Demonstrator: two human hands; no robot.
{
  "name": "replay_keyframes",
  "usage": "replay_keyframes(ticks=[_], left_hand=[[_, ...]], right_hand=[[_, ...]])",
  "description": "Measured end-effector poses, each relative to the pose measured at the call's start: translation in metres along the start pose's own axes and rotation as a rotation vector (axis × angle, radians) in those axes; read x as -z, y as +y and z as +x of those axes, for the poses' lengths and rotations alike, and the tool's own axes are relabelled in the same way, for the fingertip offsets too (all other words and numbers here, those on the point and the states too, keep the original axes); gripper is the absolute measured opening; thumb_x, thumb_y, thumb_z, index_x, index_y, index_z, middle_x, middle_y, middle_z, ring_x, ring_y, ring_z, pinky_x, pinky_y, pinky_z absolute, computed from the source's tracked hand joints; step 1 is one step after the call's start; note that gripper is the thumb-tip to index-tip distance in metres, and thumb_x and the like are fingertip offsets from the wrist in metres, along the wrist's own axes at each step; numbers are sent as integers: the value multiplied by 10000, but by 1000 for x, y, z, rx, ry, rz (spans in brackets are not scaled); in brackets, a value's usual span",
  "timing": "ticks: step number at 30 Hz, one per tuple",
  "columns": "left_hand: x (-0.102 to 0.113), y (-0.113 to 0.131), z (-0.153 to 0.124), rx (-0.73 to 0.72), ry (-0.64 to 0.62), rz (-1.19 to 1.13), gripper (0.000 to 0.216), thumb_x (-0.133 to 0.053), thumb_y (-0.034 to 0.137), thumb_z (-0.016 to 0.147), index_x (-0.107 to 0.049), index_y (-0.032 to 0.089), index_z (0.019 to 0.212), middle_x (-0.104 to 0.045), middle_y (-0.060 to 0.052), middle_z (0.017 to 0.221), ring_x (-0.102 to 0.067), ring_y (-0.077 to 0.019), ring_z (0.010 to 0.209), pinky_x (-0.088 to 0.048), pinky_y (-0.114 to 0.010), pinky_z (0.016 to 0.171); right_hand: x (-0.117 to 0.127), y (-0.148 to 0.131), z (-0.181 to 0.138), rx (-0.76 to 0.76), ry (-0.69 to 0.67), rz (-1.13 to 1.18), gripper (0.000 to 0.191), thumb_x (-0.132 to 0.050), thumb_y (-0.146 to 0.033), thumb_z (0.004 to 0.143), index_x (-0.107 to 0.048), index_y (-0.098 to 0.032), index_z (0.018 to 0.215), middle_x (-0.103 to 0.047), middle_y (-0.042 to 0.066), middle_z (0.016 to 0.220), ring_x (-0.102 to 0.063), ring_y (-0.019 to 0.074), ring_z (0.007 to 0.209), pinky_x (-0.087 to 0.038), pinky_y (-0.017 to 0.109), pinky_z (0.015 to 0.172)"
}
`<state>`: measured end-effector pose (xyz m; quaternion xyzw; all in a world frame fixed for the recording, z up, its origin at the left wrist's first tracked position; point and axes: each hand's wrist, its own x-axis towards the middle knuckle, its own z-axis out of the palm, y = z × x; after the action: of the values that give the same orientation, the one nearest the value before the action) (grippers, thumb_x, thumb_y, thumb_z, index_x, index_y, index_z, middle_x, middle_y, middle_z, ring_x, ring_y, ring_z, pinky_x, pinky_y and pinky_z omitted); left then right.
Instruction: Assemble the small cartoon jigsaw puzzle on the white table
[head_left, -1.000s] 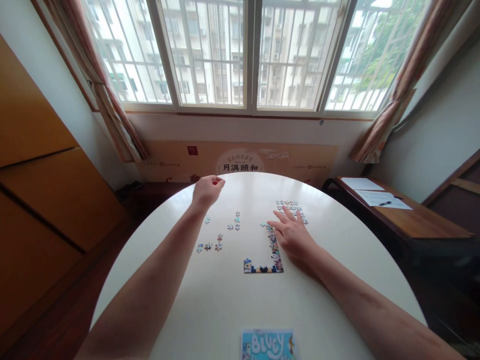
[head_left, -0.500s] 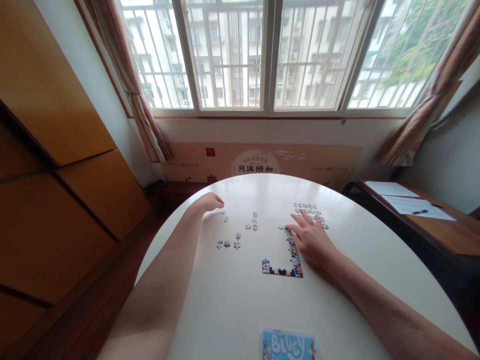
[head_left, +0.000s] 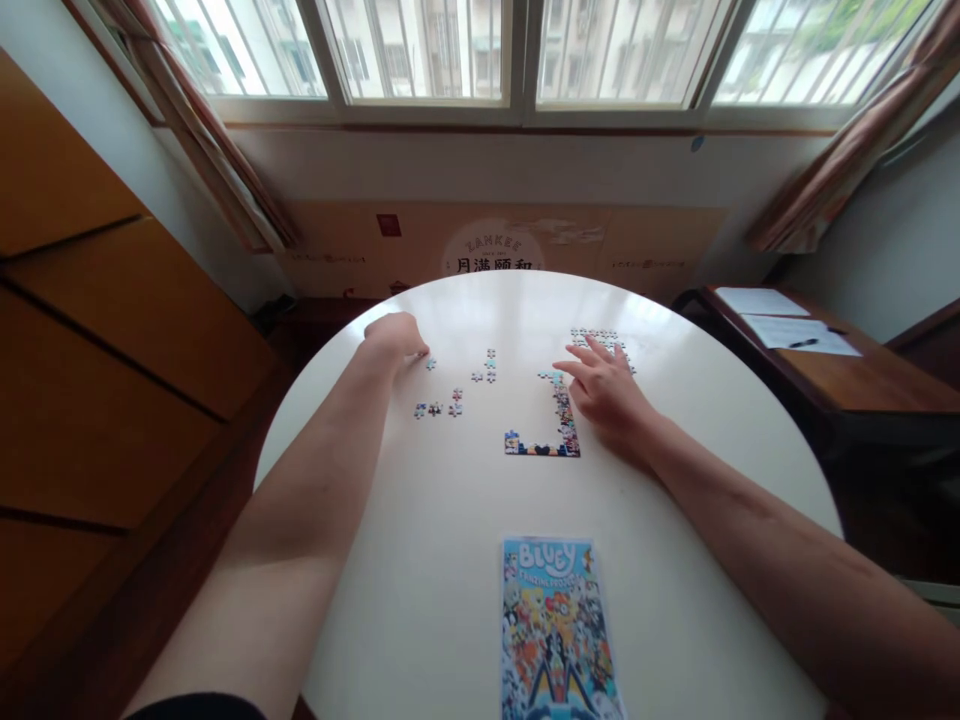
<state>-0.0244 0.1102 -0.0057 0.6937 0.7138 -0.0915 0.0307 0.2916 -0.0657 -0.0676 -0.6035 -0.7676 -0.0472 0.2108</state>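
Observation:
My left hand (head_left: 394,336) rests on the round white table (head_left: 450,560) at its far left, fingers curled in a pinch beside a loose puzzle piece (head_left: 431,364); what it holds is hidden. My right hand (head_left: 604,390) lies flat with fingers spread, beside the L-shaped joined puzzle edge (head_left: 559,430). A cluster of loose pieces (head_left: 596,337) lies just beyond its fingertips. Several more loose pieces (head_left: 439,408) lie between the hands.
A Bluey puzzle picture sheet (head_left: 555,630) lies at the near table edge. A wooden side table (head_left: 832,370) with papers (head_left: 780,330) and a pen stands at right. Wooden cabinets (head_left: 97,360) line the left. Window and curtains are behind.
My left hand has come down from above the table's far edge onto the surface. The camera has tilted down, showing more of the picture sheet. My right hand has stayed in place.

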Motion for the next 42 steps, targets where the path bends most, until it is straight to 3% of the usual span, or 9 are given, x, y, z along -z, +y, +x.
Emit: replay_keyframes(ticks=[6,11,15,18,24,29,36,42], left_hand=[[3,3,-6,-1,-3,-76,311,-831,295,665,-787,168,945,-747,-127,877,-689,-320,977,-528,-347,840],[1,1,-8,-35,-79,-368,179,-832,161,623,-767,163,789,-721,-84,707,-706,-255,801,-532,-297,732],[7,4,-12,-76,-50,-486,164,-776,164,710,-760,160,873,-744,-74,800,-696,-189,764,-528,-243,654],[17,13,-22,-193,-29,-673,163,-750,179,753,-760,156,914,-757,-83,871,-700,-184,800,-523,-243,640],[32,47,-55,-470,-219,-829,332,-737,190,772,-753,166,1103,-767,-80,912,-703,-206,867,-540,-285,701],[23,75,-72,-595,-316,-935,521,-719,184,775,-682,182,1295,-751,-87,979,-661,-191,852,-549,-312,730],[9,91,-72,-591,-394,-1083,291,-666,113,754,-772,146,1023,-732,-76,925,-646,-157,787,-574,-329,787],[3,96,-69,-534,-287,-1028,173,-703,160,763,-743,139,931,-735,-87,901,-648,-171,799,-535,-290,691]], right_hand=[[1,0,0,18,25,11,436,-453,-142,899,-718,-223,1235,-568,112,1467,-345,375,1476,-190,705,1175],[-2,1,0,30,34,6,431,-473,-120,880,-732,-238,1203,-586,99,1448,-340,362,1480,-186,695,1180],[-4,1,1,26,35,14,408,-482,-129,883,-746,-244,1172,-590,93,1445,-359,367,1469,-200,703,1170],[-4,0,2,23,35,19,393,-488,-137,887,-749,-236,1163,-595,96,1441,-366,373,1465,-204,704,1169],[-3,-1,2,13,48,18,396,-491,-117,877,-753,-232,1151,-610,96,1425,-377,375,1460,-216,696,1168],[-3,-2,2,26,76,34,401,-495,-107,873,-753,-240,1150,-628,95,1402,-372,366,1463,-218,695,1165],[-1,-3,3,21,60,52,404,-496,-105,876,-754,-241,1155,-627,98,1403,-366,368,1465,-196,698,1171],[0,-5,4,18,55,52,415,-478,-109,884,-747,-253,1165,-640,81,1389,-382,362,1458,-207,695,1170]])
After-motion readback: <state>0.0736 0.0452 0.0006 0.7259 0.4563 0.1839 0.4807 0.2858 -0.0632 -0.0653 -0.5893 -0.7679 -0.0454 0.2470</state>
